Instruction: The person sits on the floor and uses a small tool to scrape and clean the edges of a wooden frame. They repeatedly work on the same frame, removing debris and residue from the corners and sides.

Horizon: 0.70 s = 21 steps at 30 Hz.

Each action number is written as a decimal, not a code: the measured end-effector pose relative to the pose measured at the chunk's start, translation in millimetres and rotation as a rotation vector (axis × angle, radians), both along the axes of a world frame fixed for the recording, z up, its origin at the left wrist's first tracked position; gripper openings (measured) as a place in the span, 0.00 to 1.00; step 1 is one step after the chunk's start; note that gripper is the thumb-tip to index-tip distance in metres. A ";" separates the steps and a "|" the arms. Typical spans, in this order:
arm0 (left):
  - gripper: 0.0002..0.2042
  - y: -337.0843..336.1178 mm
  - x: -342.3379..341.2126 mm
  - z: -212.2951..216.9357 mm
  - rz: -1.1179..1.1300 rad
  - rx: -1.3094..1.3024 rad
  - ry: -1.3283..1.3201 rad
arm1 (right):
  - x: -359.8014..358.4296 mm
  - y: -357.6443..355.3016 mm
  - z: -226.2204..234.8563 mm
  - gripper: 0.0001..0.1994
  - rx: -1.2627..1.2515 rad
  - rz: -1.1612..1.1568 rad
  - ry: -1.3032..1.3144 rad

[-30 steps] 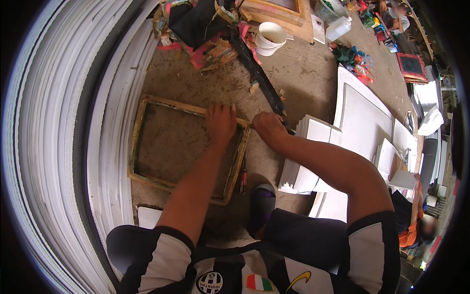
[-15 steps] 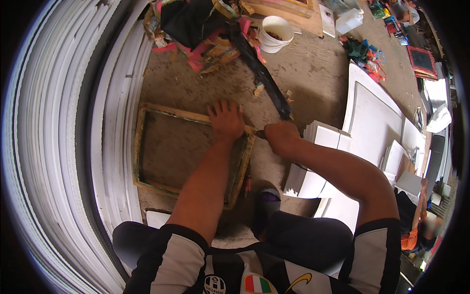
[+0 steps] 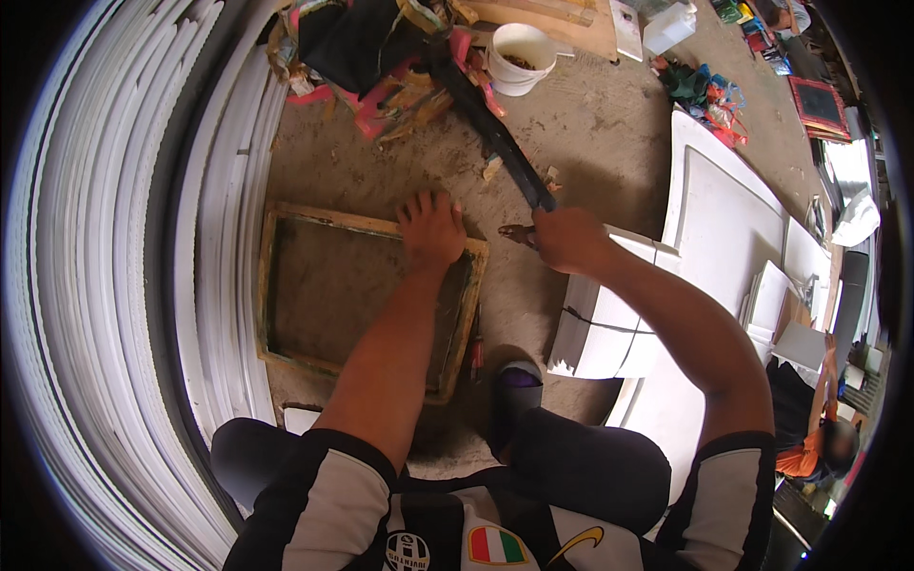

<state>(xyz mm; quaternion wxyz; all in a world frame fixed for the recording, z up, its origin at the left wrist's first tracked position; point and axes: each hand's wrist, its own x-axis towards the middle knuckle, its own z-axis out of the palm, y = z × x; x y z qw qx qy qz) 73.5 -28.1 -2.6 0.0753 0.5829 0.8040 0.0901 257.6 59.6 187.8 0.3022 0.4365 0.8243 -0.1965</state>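
Note:
A worn wooden frame (image 3: 333, 217), open in its middle, lies on the floor in front of me. My left hand (image 3: 430, 230) rests over its far rail near the right corner, fingers stretched out and slightly spread. Just right of that corner, my right hand (image 3: 571, 240) is closed around a pair of pliers (image 3: 517, 232). The jaws point left, apart from the frame; the handles are hidden in my fist. A black strip (image 3: 514, 164) runs from the far pile down to my right hand; whether it touches the fingers I cannot tell.
White stacked panels (image 3: 224, 238) line the left side. A torn scrap pile (image 3: 352, 57) and a white bucket (image 3: 521, 62) are beyond the frame. Tied white boards (image 3: 605, 309) sit right of my foot. A red-handled tool (image 3: 477, 354) lies beside the frame. Another person (image 3: 809, 447) is far right.
My right hand has moved slightly right and up, drawing the pliers away from the frame's corner. My left hand stays on the far rail.

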 end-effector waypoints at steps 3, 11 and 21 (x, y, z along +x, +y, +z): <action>0.17 -4.8 -8.6 1.5 -0.017 0.020 -0.023 | -8.4 -13.6 -24.9 0.10 0.048 0.028 0.079; 0.15 -22.8 -14.1 12.2 -0.024 0.343 -0.309 | -31.6 -10.6 -23.1 0.21 -0.035 0.060 -0.045; 0.21 -87.5 127.7 40.0 0.815 0.065 -2.236 | -51.3 -22.0 -10.5 0.27 -0.171 0.089 -0.226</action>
